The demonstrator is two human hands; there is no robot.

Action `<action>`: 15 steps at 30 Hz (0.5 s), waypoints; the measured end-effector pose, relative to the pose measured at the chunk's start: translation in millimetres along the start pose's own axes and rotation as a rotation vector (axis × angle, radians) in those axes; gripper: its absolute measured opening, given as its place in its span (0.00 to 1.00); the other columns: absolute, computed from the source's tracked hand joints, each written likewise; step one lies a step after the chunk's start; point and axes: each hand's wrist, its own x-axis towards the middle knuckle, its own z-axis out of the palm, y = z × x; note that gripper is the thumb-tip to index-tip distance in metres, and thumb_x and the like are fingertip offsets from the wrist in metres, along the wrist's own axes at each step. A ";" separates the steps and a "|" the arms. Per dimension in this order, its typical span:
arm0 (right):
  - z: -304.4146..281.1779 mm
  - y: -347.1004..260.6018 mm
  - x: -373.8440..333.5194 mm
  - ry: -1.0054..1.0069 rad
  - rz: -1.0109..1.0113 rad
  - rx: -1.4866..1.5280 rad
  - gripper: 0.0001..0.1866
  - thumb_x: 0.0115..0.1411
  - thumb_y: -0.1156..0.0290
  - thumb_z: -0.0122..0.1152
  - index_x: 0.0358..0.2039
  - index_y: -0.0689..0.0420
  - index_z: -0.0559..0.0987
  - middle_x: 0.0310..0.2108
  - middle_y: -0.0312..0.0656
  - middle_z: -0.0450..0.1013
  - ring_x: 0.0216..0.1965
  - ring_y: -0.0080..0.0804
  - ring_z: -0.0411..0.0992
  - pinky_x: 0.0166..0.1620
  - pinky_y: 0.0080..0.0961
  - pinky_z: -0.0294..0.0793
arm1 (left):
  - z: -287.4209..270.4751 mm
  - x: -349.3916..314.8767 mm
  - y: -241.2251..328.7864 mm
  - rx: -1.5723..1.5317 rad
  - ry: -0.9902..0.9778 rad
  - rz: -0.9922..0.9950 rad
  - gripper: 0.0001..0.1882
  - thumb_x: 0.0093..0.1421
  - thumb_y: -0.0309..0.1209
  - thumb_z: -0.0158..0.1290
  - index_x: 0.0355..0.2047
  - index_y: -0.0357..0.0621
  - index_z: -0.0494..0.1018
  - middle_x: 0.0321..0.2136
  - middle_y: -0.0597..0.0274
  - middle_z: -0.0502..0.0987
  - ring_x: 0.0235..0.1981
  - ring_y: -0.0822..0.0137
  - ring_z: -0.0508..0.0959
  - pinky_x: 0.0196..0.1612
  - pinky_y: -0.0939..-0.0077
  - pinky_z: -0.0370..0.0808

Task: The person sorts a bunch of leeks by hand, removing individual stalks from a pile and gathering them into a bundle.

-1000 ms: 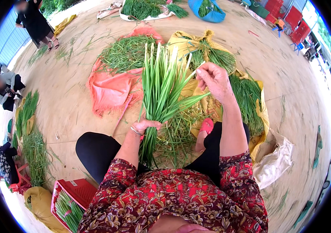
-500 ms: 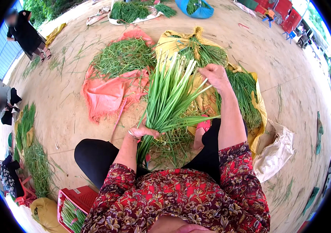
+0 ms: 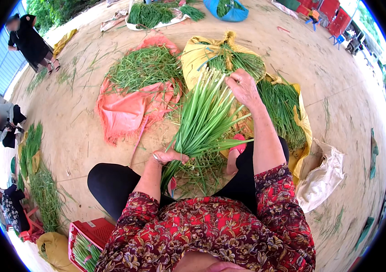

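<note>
My left hand (image 3: pixel 168 157) grips a thick bundle of long green stalks (image 3: pixel 202 118) near its lower end, above my lap. The bundle fans up and to the right, with pale cut tips at the top. My right hand (image 3: pixel 242 87) pinches stalks near the bundle's upper end. Loose green trimmings (image 3: pixel 202 170) lie on the ground between my legs.
An orange cloth (image 3: pixel 125 111) holds a heap of fine greens on the left. A yellow sack (image 3: pixel 197 54) carries more green bundles ahead and to the right. A red crate (image 3: pixel 88 235) with greens sits at my lower left. People stand and sit at the far left.
The bundle has tilted further to the right and my right hand has shifted along its upper end. My left hand keeps its grip low on the stalks.
</note>
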 end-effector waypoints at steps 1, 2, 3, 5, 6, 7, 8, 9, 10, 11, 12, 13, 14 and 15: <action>-0.1 2.2 2.1 0.105 0.051 0.063 0.17 0.59 0.60 0.59 0.23 0.62 0.76 0.29 0.44 0.70 0.32 0.37 0.70 0.38 0.34 0.69 | 2.0 1.1 1.9 -0.008 0.000 0.025 0.37 0.45 0.18 0.64 0.56 0.43 0.63 0.37 0.58 0.79 0.35 0.65 0.80 0.31 0.73 0.77; -0.2 4.3 5.6 0.210 0.101 0.126 0.16 0.59 0.61 0.59 0.23 0.62 0.76 0.28 0.43 0.69 0.31 0.36 0.70 0.38 0.33 0.69 | 1.4 -0.5 5.5 0.043 0.028 0.009 0.38 0.45 0.18 0.64 0.57 0.43 0.63 0.36 0.60 0.78 0.33 0.67 0.78 0.31 0.73 0.77; -0.9 0.2 9.3 0.308 0.145 0.193 0.15 0.60 0.62 0.59 0.23 0.62 0.77 0.28 0.42 0.69 0.30 0.34 0.70 0.38 0.32 0.69 | -1.9 0.7 3.5 0.053 0.016 0.017 0.38 0.45 0.18 0.64 0.57 0.43 0.63 0.36 0.61 0.78 0.33 0.67 0.77 0.30 0.73 0.77; -11.8 -4.3 11.0 0.377 0.008 0.329 0.13 0.62 0.65 0.58 0.25 0.61 0.77 0.29 0.40 0.69 0.30 0.31 0.68 0.37 0.31 0.69 | -13.0 5.9 -8.6 0.073 -0.009 0.034 0.38 0.44 0.18 0.64 0.57 0.44 0.63 0.35 0.62 0.77 0.32 0.68 0.77 0.30 0.73 0.77; -16.2 -16.6 9.4 0.375 -0.075 0.312 0.11 0.60 0.66 0.59 0.25 0.59 0.78 0.29 0.39 0.69 0.32 0.32 0.69 0.39 0.31 0.69 | -18.3 8.0 -18.6 0.087 0.048 0.020 0.37 0.44 0.18 0.64 0.56 0.43 0.65 0.36 0.61 0.78 0.33 0.67 0.77 0.32 0.71 0.77; -19.2 -25.5 7.6 0.380 -0.151 0.292 0.09 0.58 0.67 0.61 0.25 0.58 0.78 0.30 0.39 0.70 0.34 0.33 0.69 0.41 0.31 0.69 | -12.8 7.0 -12.7 0.081 0.078 0.030 0.36 0.44 0.19 0.64 0.55 0.43 0.65 0.36 0.61 0.78 0.33 0.67 0.77 0.33 0.70 0.77; -17.6 -29.0 7.7 0.334 -0.274 0.180 0.07 0.56 0.68 0.62 0.26 0.57 0.78 0.31 0.38 0.70 0.37 0.34 0.68 0.44 0.33 0.67 | -6.5 5.3 -6.6 0.075 0.107 0.040 0.35 0.44 0.19 0.65 0.54 0.42 0.66 0.36 0.61 0.78 0.34 0.67 0.77 0.34 0.70 0.77; -13.9 -34.8 8.1 0.282 -0.398 0.074 0.05 0.54 0.68 0.63 0.26 0.56 0.79 0.33 0.37 0.70 0.41 0.34 0.68 0.47 0.35 0.66 | -6.6 3.8 -8.4 0.119 0.132 0.059 0.33 0.44 0.20 0.65 0.52 0.41 0.67 0.35 0.61 0.78 0.33 0.68 0.77 0.34 0.70 0.77; -9.7 -40.1 8.0 0.229 -0.522 -0.032 0.05 0.52 0.69 0.65 0.26 0.54 0.79 0.34 0.36 0.70 0.44 0.35 0.67 0.49 0.36 0.65 | -6.8 2.6 -10.1 0.162 0.158 0.079 0.31 0.44 0.22 0.64 0.51 0.41 0.68 0.33 0.61 0.78 0.32 0.68 0.77 0.34 0.71 0.76; -4.0 -46.6 6.1 0.191 -0.523 -0.109 0.05 0.50 0.69 0.66 0.26 0.53 0.79 0.36 0.35 0.70 0.47 0.36 0.65 0.52 0.39 0.62 | -16.4 7.5 -23.4 0.255 0.170 0.107 0.28 0.45 0.23 0.64 0.48 0.40 0.69 0.31 0.62 0.78 0.30 0.68 0.77 0.34 0.71 0.76; 1.1 -51.5 2.4 0.156 -0.517 -0.191 0.06 0.48 0.69 0.67 0.27 0.52 0.79 0.37 0.34 0.70 0.50 0.37 0.63 0.54 0.42 0.60 | -14.7 7.9 -20.9 0.295 0.163 0.102 0.27 0.46 0.24 0.64 0.47 0.40 0.69 0.29 0.62 0.78 0.29 0.69 0.76 0.34 0.72 0.75; 3.7 -53.0 0.3 0.120 -0.511 -0.273 0.08 0.45 0.69 0.68 0.27 0.52 0.79 0.39 0.33 0.69 0.53 0.38 0.62 0.56 0.44 0.57 | -12.9 8.2 -18.5 0.334 0.157 0.097 0.25 0.46 0.25 0.63 0.46 0.40 0.70 0.28 0.62 0.78 0.27 0.69 0.76 0.34 0.72 0.75; 9.9 -44.4 1.7 0.075 -0.446 -0.314 0.10 0.44 0.65 0.68 0.28 0.51 0.80 0.43 0.33 0.68 0.56 0.39 0.59 0.60 0.54 0.50 | -10.6 6.9 -16.4 0.318 0.140 0.061 0.25 0.47 0.25 0.63 0.46 0.40 0.70 0.29 0.63 0.78 0.28 0.69 0.76 0.34 0.72 0.75; 10.1 -43.6 1.5 0.077 -0.422 -0.378 0.10 0.45 0.64 0.67 0.28 0.51 0.80 0.43 0.33 0.68 0.57 0.39 0.59 0.60 0.56 0.49 | -7.0 4.5 -10.0 0.302 0.127 0.026 0.25 0.47 0.25 0.63 0.46 0.40 0.70 0.29 0.64 0.78 0.28 0.69 0.76 0.34 0.72 0.75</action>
